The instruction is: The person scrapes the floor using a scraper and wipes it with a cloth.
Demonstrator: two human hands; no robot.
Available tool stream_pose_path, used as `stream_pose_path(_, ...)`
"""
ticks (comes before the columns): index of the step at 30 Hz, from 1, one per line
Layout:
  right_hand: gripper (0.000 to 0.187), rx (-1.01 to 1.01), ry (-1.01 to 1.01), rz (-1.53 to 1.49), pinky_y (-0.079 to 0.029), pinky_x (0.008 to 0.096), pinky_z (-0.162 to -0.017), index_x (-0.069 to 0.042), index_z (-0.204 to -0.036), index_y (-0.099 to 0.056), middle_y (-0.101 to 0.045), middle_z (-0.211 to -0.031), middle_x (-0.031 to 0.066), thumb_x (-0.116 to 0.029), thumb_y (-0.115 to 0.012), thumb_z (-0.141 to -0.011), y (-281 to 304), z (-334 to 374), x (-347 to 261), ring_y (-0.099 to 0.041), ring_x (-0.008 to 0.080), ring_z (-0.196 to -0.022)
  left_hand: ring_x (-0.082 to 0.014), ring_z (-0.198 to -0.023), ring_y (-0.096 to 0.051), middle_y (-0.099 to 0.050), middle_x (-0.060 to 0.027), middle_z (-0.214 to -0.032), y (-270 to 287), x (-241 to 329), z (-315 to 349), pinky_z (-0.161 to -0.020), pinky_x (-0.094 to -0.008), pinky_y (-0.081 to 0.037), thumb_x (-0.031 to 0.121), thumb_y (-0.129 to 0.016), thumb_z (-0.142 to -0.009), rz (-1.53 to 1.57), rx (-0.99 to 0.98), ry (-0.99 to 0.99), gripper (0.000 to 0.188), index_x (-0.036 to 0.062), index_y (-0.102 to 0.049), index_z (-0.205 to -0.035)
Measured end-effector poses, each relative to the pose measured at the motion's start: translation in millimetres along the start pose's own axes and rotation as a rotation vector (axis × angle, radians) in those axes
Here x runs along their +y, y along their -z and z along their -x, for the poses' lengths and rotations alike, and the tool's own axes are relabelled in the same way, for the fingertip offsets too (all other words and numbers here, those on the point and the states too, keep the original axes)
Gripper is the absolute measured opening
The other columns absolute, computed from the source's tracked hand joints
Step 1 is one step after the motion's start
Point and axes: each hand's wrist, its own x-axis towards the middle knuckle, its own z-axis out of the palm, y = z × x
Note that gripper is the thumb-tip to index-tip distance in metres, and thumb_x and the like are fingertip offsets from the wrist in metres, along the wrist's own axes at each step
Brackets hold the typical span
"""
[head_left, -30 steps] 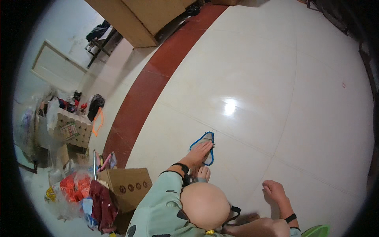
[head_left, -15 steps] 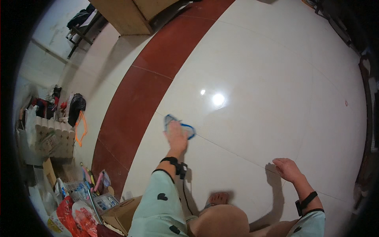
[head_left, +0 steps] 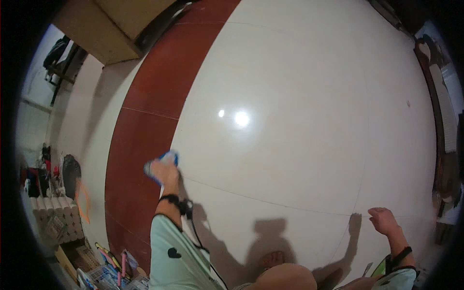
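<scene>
Head view: left hand [head_left: 166,173] is pressing a blue cloth [head_left: 159,162] onto the floor [head_left: 290,145]; right hand [head_left: 383,220] is resting there, empty, fingers loose.

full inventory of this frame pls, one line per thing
floor: 1, glossy cream tiles, most of the view
floor band: 1, dark red, running up the left side
cloth: 1, blue-edged, on the floor under the left hand, at the band's edge
wooden cabinet: 1, tan, top left
paper rolls: a row, pale, far left; count unclear
orange ring: 1, orange, beside the rolls
cardboard boxes and clutter: mixed colours, bottom left; too small to count
dark furniture: 1, dark brown, right edge
foot: 1, bare, bottom centre
left hand: 1, pressed on the cloth; black wrist strap, mint sleeve
right hand: 1, fingers spread loosely on the floor, holding nothing; black wrist strap
</scene>
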Motion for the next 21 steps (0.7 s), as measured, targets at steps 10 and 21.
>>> stream_pose_path(10, 0.028, 0.033, -0.112, 0.051, -0.045, 0.0399, -0.079, -0.003, -0.097, -0.057, -0.060, -0.098, 0.0146, -0.006, -0.061, -0.070, 21, 44, 1, -0.056, 0.0326, -0.089, -0.0322, -0.120, -0.035, -0.038, -0.0185, -0.128, -41, 212, 182, -0.103, -0.0397, -0.022, 0.010, -0.051, -0.071, 0.444, -0.449, -1.170, 0.056, -0.0011, -0.037, -0.124)
stream_pose_path(21, 0.027, 0.002, -0.059, 0.101, -0.045, 0.0408, -0.075, -0.001, -0.094, -0.054, -0.060, -0.093, 0.0161, -0.006, -0.060, -0.068, 29, 37, -6, -0.056, 0.0338, -0.084, -0.0313, -0.124, -0.029, -0.034, -0.0177, -0.132, -44, 191, 88, -0.103, -0.0421, -0.019, 0.028, -0.054, -0.075, 0.281, -0.202, -1.121, 0.058, 0.0024, -0.038, -0.125)
